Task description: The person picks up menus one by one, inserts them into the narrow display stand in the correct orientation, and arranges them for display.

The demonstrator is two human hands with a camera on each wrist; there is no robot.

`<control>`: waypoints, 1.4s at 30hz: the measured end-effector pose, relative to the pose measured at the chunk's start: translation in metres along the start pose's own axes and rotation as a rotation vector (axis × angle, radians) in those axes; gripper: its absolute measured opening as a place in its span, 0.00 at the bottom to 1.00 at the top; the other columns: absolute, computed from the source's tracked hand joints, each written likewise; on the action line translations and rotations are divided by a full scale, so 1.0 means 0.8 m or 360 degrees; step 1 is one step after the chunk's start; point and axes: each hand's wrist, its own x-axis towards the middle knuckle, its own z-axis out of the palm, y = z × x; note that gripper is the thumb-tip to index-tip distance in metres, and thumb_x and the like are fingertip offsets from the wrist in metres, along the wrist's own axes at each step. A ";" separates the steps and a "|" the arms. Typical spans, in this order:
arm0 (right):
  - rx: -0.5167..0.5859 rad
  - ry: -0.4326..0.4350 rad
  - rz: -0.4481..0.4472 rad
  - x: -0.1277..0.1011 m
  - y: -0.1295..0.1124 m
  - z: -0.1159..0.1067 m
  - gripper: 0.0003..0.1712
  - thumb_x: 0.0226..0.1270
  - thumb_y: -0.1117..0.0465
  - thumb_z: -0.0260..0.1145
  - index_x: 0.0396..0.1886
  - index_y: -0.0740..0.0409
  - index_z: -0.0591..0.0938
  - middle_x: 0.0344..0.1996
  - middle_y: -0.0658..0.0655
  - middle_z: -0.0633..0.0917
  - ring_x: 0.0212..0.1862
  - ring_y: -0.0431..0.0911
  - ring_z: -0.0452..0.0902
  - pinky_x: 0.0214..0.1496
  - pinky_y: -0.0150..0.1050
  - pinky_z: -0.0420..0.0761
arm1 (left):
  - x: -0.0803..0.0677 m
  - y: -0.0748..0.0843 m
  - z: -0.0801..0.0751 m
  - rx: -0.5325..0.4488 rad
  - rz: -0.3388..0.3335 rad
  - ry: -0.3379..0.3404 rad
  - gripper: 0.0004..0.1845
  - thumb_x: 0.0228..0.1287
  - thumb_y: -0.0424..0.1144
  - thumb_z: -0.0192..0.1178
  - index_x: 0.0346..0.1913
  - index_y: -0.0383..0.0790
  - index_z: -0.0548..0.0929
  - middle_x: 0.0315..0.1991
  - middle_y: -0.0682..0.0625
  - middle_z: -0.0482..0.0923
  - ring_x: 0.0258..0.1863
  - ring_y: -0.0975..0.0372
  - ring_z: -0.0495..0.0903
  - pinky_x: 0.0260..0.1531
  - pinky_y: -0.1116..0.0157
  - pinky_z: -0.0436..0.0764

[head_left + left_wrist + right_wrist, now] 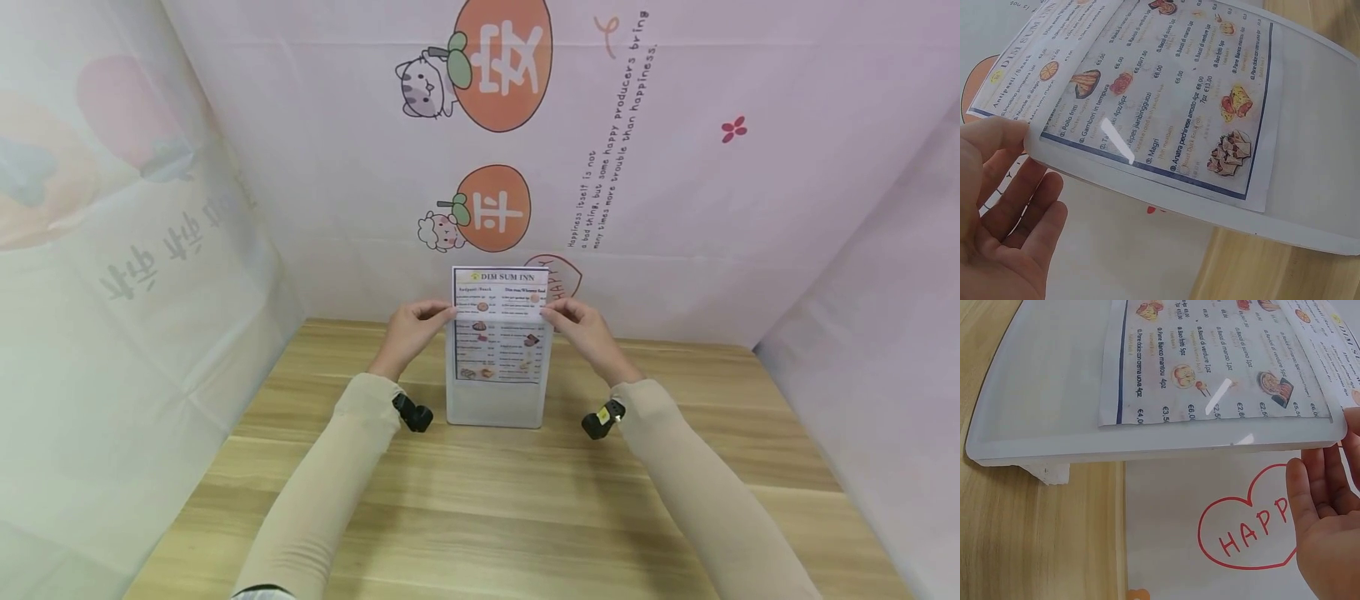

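Observation:
A printed menu sheet [497, 350] headed DIM SUM INN sits partly inside an upright white display stand [495, 406] with a clear front. The sheet's top part sticks out above the stand's upper edge, and a blank strip of the stand shows below it. My left hand [412, 329] pinches the sheet's left edge at the stand's upper corner, its other fingers [1044, 240] loosely bent. On the opposite edge, my right hand [588, 333] pinches the sheet between thumb and forefinger, with the remaining fingers [1300, 490] beneath the stand's rim in the right wrist view.
The stand rests on a wood-grain table [480, 508] near its back edge. Behind it hangs a pale printed cloth [345, 167] with orange fruit and cartoon animals. More cloth [97, 333] hangs at the left side. A small black camera [412, 413] is strapped at the left wrist.

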 end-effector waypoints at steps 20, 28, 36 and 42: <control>0.0031 0.0017 -0.0041 0.002 0.007 0.001 0.22 0.73 0.45 0.64 0.49 0.59 0.80 0.46 0.56 0.80 0.50 0.48 0.73 0.55 0.42 0.74 | 0.009 0.033 -0.011 0.0021 0.0009 -0.0001 0.20 0.67 0.57 0.64 0.52 0.48 0.87 0.50 0.54 0.84 0.54 0.59 0.77 0.58 0.54 0.75; 0.0006 0.0010 -0.0019 0.003 -0.004 -0.004 0.25 0.73 0.42 0.62 0.53 0.59 0.79 0.50 0.57 0.80 0.54 0.49 0.73 0.60 0.47 0.73 | 0.008 0.035 -0.011 0.0020 0.0034 0.0007 0.18 0.68 0.55 0.64 0.51 0.47 0.87 0.49 0.54 0.84 0.54 0.59 0.78 0.59 0.54 0.74; 0.0036 0.0016 -0.0114 0.012 -0.016 -0.013 0.27 0.75 0.43 0.61 0.55 0.62 0.79 0.48 0.57 0.80 0.52 0.49 0.75 0.59 0.44 0.74 | 0.006 0.038 -0.009 0.0018 0.0032 0.0023 0.17 0.69 0.53 0.64 0.50 0.45 0.87 0.48 0.52 0.84 0.53 0.58 0.78 0.57 0.54 0.75; -0.0004 0.0021 -0.0109 0.014 -0.022 -0.016 0.28 0.73 0.41 0.62 0.55 0.60 0.80 0.48 0.56 0.81 0.52 0.49 0.75 0.55 0.43 0.75 | 0.005 0.039 -0.009 0.0012 0.0020 0.0025 0.17 0.69 0.53 0.64 0.51 0.45 0.87 0.48 0.52 0.83 0.52 0.58 0.77 0.56 0.54 0.75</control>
